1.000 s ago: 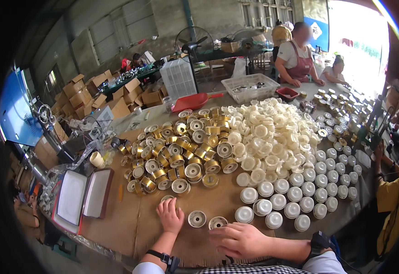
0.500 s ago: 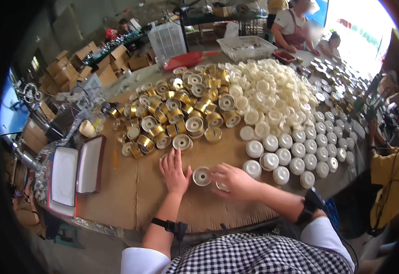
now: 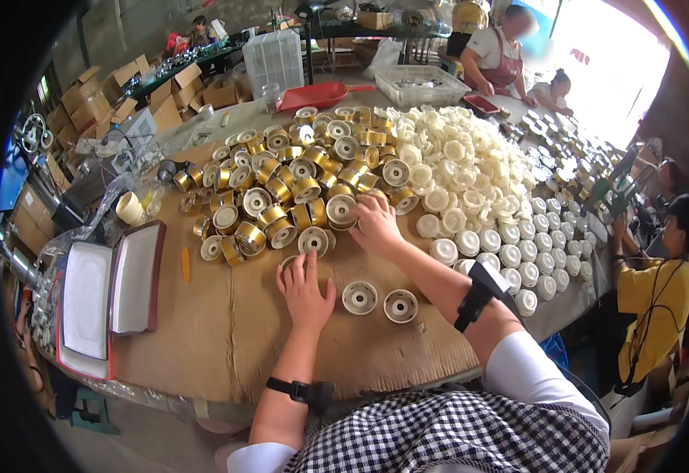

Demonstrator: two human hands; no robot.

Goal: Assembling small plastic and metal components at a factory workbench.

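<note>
My left hand [image 3: 305,298] lies over the cardboard with its fingers stretched out and apart, fingertips at a white round part at the near edge of the pile. My right hand [image 3: 379,226] reaches into the pile, thumb and fingers around the side of a gold-banded round part [image 3: 340,210] with a white hubbed face. Two white round parts, a left one [image 3: 359,298] and a right one [image 3: 400,306], lie face up side by side between my forearms. The heap of gold-banded parts [image 3: 303,189] spreads ahead of both hands.
A mound of cream plastic rings [image 3: 459,162] and rows of white caps [image 3: 510,255] lie to the right. An open white-lined box [image 3: 86,303] is at left on the cardboard [image 3: 195,339]. Behind are a red scoop [image 3: 313,96] and a clear bin [image 3: 423,83]. Other people stand around.
My right hand has moved from the two white parts up and forward to the gold-banded pile, leaving both parts on the cardboard. My left hand stays much the same.
</note>
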